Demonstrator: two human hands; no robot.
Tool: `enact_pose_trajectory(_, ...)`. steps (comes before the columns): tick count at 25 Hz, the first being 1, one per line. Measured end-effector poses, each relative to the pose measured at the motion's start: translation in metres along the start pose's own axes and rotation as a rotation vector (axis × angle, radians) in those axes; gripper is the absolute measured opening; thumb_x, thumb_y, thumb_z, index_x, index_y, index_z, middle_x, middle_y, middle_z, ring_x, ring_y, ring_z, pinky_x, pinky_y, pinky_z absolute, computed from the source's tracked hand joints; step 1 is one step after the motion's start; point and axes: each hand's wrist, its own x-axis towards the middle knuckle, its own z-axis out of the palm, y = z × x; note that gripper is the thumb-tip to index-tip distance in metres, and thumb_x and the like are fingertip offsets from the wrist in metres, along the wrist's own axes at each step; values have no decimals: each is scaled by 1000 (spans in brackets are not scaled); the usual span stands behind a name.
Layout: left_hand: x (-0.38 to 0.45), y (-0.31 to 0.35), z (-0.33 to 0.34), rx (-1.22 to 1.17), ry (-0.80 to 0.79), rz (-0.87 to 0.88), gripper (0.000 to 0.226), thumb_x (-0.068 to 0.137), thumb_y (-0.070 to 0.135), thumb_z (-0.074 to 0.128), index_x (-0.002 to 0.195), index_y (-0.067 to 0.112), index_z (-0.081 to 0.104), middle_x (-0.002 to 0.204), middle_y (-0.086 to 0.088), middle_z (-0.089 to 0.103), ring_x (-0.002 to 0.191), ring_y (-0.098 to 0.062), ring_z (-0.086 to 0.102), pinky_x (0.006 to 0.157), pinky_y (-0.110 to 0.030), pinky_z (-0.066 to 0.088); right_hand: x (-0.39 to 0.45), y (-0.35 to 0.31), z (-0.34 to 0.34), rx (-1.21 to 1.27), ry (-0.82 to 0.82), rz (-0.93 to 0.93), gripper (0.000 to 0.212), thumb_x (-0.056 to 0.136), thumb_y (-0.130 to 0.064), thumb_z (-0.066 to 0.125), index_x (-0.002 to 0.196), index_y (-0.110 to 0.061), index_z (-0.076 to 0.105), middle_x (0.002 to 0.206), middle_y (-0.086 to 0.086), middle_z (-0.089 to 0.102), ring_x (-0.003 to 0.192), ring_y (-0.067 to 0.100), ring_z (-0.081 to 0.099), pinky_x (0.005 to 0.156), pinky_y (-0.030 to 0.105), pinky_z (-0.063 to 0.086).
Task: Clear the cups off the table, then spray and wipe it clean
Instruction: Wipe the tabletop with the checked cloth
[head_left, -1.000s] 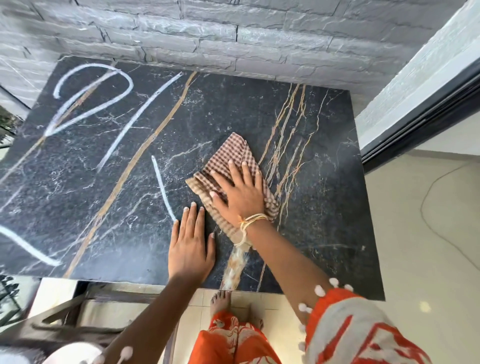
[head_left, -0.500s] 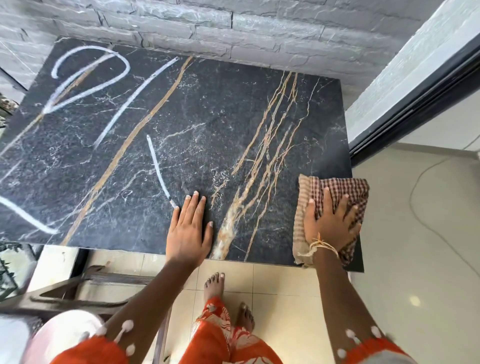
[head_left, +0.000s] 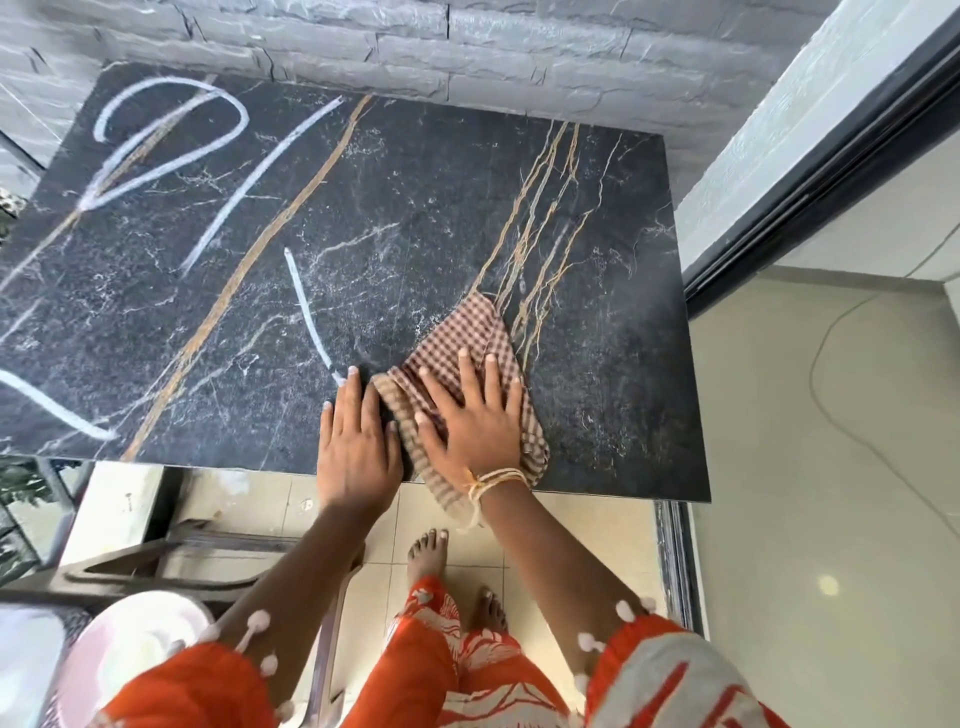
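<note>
Head view: wiping step; right hand (head_left: 475, 415) flat-fingered presses cloth (head_left: 467, 332) on table (head_left: 613, 364), left hand (head_left: 356, 441) flat, bracing; next likely sweep toward white streaks (head_left: 306, 306).

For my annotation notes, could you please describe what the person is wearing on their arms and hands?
Both forearms are bare below short orange sleeves trimmed with small white pom-pom balls; the right sleeve also carries a pale grey-white pattern. The right hand has a bundle of yellow and cream threads tied round its wrist, with one loose end hanging. The left hand wears nothing visible. No gloves or rings show.
</note>
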Motion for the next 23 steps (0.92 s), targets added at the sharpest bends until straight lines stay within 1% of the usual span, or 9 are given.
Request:
enact_pose_trajectory(1, -4, -1, 0, 36, -9, 10, 63, 95, 36, 21, 152, 8, 23, 162, -10, 14, 148, -26, 16, 121, -42, 10, -5, 15, 0, -19, -17, -33, 59, 91, -65, 27, 147, -46, 26, 162, 1, 16, 148, 34, 11, 117, 59, 6)
enact_pose_trajectory(3, -9, -4, 0, 95, -31, 33, 65, 96, 39, 15, 154, 10, 15, 162, -7, 10, 150, -23, 12, 122, -43, 10, -12, 54, -4, -45, -28, 31, 63, 91, -71, 18, 149, -46, 18, 162, -2, 9, 149, 30, 7, 118, 56, 5)
enact_pose_trajectory(5, -10, -6, 0, 141, -57, 33, 65, 96, 41, 11, 155, 12, 8, 163, -5, 4, 150, -21, 6, 122, -42, 9, -23, 100, -10, -69, -6, 194, 65, 91, -72, 15, 150, -45, 12, 162, -3, 5, 149, 30, 6, 118, 57, 6)
enact_pose_trajectory(9, -8, -8, 1, 204, -97, 40, 66, 96, 44, 5, 155, 15, -2, 163, -3, -6, 150, -19, -2, 122, -39, 3, -67, 173, -17, -28, 28, 483, 66, 89, -68, 18, 150, -42, 20, 162, 2, 15, 148, 33, 12, 116, 60, 13)
enact_pose_trajectory(14, -6, -11, -2, 193, -131, 56, 67, 95, 47, 1, 154, 16, -6, 162, -3, -9, 150, -20, -4, 122, -40, 2, -55, 124, -11, 66, 22, 728, 65, 92, -58, 17, 153, -36, 12, 163, 11, 5, 146, 43, 3, 113, 66, 3)
enact_pose_trajectory(16, -6, -11, -2, 190, -139, 62, 67, 95, 48, 0, 154, 16, -7, 162, -3, -9, 150, -20, -5, 122, -40, 1, -35, 85, -8, 69, -1, 682, 65, 94, -59, 15, 153, -35, 2, 162, 13, -3, 146, 45, -2, 111, 68, -2)
enact_pose_trajectory(18, -8, -11, -2, 176, -121, 61, 66, 96, 47, 5, 155, 17, -1, 163, -3, -4, 151, -21, 0, 122, -40, 5, -21, 36, -2, 52, -23, 537, 64, 95, -59, 16, 153, -37, 1, 162, 13, -5, 146, 45, -3, 110, 67, -6)
enact_pose_trajectory(21, -12, -12, -4, 123, -102, 49, 63, 97, 40, 16, 154, 14, 19, 162, -5, 13, 149, -25, 17, 120, -42, 17, -18, -29, 4, 74, -14, 250, 59, 93, -55, 25, 150, -39, 23, 161, 12, 13, 146, 43, 11, 112, 64, 2)
enact_pose_trajectory(23, -12, -11, -8, 66, -82, 45, 59, 94, 33, 23, 147, 10, 34, 157, -9, 29, 142, -29, 31, 116, -44, 27, -17, -33, 4, 42, -23, 91, 57, 91, -55, 31, 146, -42, 32, 160, 9, 23, 145, 41, 17, 113, 62, 11)
